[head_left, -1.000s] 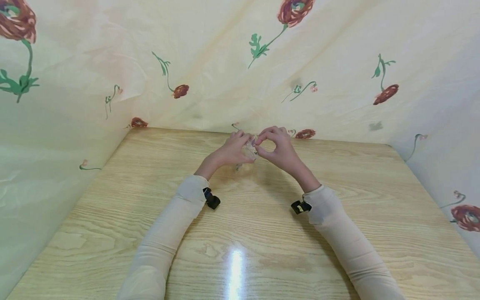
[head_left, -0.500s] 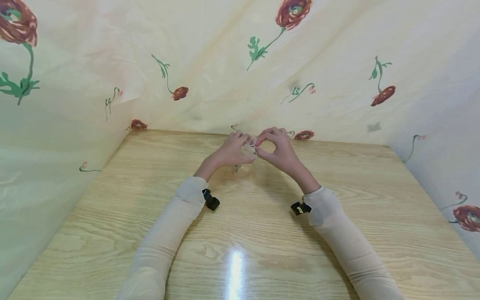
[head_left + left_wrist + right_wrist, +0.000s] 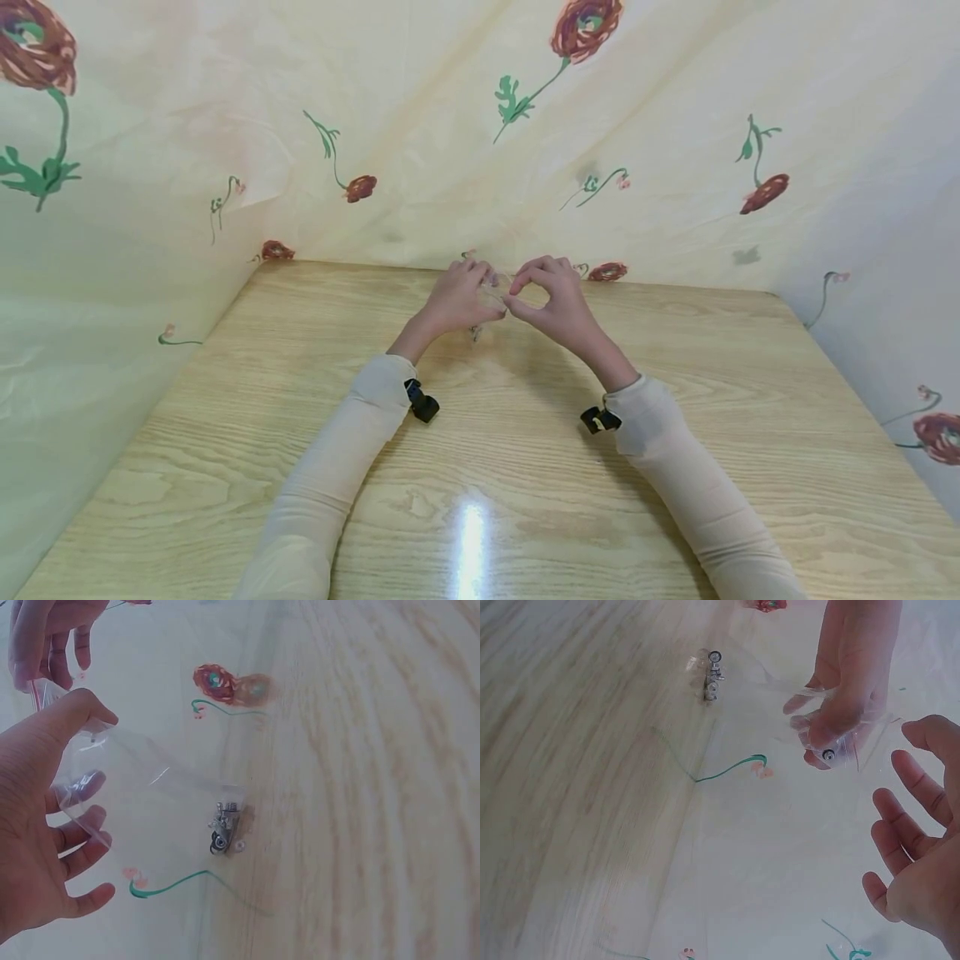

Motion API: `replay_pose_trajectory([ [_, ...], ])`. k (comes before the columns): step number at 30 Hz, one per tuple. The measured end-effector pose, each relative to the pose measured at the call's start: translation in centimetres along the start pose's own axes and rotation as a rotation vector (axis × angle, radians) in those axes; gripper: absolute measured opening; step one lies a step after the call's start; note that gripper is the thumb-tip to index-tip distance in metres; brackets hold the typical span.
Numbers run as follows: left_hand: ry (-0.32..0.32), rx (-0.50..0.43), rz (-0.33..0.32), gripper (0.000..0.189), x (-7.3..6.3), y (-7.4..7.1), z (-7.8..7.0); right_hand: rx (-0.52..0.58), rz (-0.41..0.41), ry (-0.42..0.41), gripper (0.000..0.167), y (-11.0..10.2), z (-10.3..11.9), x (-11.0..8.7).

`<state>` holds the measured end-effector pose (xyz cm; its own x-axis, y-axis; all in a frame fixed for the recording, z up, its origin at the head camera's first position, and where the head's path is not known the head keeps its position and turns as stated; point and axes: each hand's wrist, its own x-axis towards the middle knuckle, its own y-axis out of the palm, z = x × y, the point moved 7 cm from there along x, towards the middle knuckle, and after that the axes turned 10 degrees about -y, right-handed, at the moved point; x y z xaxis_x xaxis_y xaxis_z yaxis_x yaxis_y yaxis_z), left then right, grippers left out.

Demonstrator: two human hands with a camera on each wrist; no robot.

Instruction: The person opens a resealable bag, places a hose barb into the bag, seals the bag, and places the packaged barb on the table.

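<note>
A clear zip-lock bag [image 3: 150,772] with a red line along its mouth hangs from my left hand [image 3: 453,298], pinched near the top by thumb and fingers. Small metal hardware [image 3: 225,825], seemingly screws and rings, sits in the bag's low corner. One small round metal piece [image 3: 829,755] shows by the left thumb in the right wrist view. My right hand [image 3: 558,304] pinches the red-lined edge between thumb and index fingertip, its other fingers loosely bent. The bag's mouth is partly hidden behind the fingers.
A wood-grain table [image 3: 480,433] lies under both arms. Behind it and at its sides hangs a pale cloth [image 3: 420,125] printed with red flowers. Black wrist cameras [image 3: 423,402] sit at the cuffs.
My left hand has shifted slightly left, and the bag's edge is drawn out between the two hands. The right hand has stayed almost in place, its thumb moving slightly left.
</note>
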<state>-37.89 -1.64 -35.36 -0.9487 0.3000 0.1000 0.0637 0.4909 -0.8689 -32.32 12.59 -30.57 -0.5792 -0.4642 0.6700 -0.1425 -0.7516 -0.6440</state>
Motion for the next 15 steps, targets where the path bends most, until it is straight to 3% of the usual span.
replay_pose_trajectory([
  [5, -0.033, -0.001, -0.024, 0.044, -0.17, -0.11, 0.27, -0.004, -0.019, -0.030, 0.014, 0.06, 0.27, -0.08],
  [9, -0.026, -0.007, -0.052, 0.045, -0.38, -0.31, 0.14, -0.029, -0.024, -0.062, 0.015, 0.30, 0.43, -0.17],
  [15, -0.014, -0.005, -0.082, 0.050, -0.39, -0.39, -0.01, -0.074, -0.012, -0.044, 0.013, 0.60, 0.45, -0.35],
])
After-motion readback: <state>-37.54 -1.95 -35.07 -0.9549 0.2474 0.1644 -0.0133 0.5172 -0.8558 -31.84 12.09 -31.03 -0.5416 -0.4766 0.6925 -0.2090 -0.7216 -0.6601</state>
